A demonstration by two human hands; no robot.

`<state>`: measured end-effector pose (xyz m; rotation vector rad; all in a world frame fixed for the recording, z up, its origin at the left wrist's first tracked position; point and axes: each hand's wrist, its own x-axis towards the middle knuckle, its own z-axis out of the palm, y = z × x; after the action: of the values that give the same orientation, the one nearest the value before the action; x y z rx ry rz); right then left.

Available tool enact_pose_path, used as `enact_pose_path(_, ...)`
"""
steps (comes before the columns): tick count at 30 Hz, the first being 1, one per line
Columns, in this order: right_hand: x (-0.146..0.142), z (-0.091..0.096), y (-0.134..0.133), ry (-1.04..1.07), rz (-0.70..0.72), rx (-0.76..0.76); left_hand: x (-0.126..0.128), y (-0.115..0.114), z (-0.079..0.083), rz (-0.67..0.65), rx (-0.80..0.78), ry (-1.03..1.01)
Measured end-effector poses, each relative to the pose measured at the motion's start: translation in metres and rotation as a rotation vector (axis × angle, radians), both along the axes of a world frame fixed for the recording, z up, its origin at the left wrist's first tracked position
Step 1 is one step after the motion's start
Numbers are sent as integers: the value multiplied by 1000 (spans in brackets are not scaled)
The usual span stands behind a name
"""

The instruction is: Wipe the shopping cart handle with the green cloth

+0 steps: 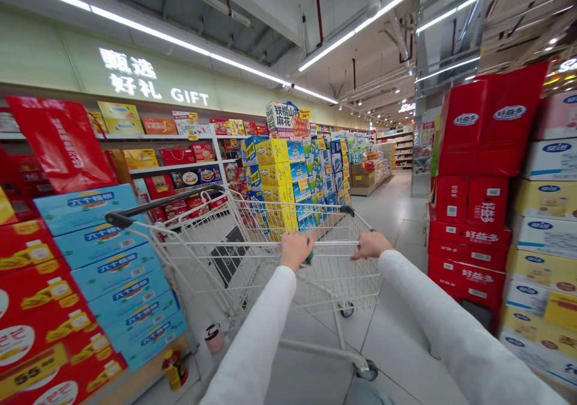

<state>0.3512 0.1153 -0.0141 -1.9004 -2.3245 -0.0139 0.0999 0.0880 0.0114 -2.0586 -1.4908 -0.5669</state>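
Observation:
A wire shopping cart (216, 246) stands sideways before me, its dark push handle (166, 204) off to the left. My left hand (296, 250) is closed over the near top rail of its basket. A small dark green thing, too hidden to name, shows beside those fingers. Near the basket's right front corner, my right hand (372, 244) curls around the rim. White sleeves cover both arms. Inside the cart, toward the handle end, a dark panel (229, 256) is visible through the wires.
Blue cartons (130, 279) and red cartons (45, 291) are stacked at left. On the floor are a pink cup (214, 338) and a yellow-labelled bottle (174, 369). Yellow cartons (276, 182) rise behind the cart. Red boxes (469, 231) stand at right, beside an aisle (392, 197).

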Motion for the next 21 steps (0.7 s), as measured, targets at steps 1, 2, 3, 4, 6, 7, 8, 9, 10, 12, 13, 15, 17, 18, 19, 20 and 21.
enact_pose_path(1,0,0,0,-3,-1,-5,-13,-1,2,12,14,6)
enact_pose_path(2,1,0,0,-7,-1,-11,-28,-2,5,25,26,10)
enact_pose_path(3,1,1,0,-11,1,-19,-43,-3,8,46,37,13)
enact_pose_path(4,1,1,1,-14,3,-27,-57,-5,11,69,48,19)
enact_pose_path(6,1,2,1,-11,6,-37,-84,-7,16,117,76,28)
enact_pose_path(7,1,2,1,-2,4,-29,-94,-8,18,133,89,29)
enact_pose_path(8,1,2,1,8,-2,-18,-101,-8,20,139,96,34)
enact_pose_path(9,1,2,0,16,-9,-4,-106,-8,21,147,101,39)
enact_pose_path(10,1,3,-1,22,-16,12,-107,-8,22,154,101,43)
enact_pose_path(12,1,3,-2,28,-14,37,-100,-8,22,171,89,42)
enact_pose_path(13,2,3,-3,30,-1,38,-92,-8,22,175,77,39)
enact_pose_path(15,2,4,-4,28,36,27,-71,-7,20,156,43,44)
enact_pose_path(17,2,5,-4,5,57,18,-43,-6,15,111,8,63)
enact_pose_path(18,1,6,-5,-11,52,21,-27,-6,13,90,-9,67)
enact_pose_path(19,0,6,-5,-22,41,24,-12,-5,10,67,-20,62)
enact_pose_path(20,-1,6,-6,-25,29,24,5,-4,7,45,-23,49)
enact_pose_path(21,-2,6,-7,-21,19,15,21,-3,3,25,-26,37)
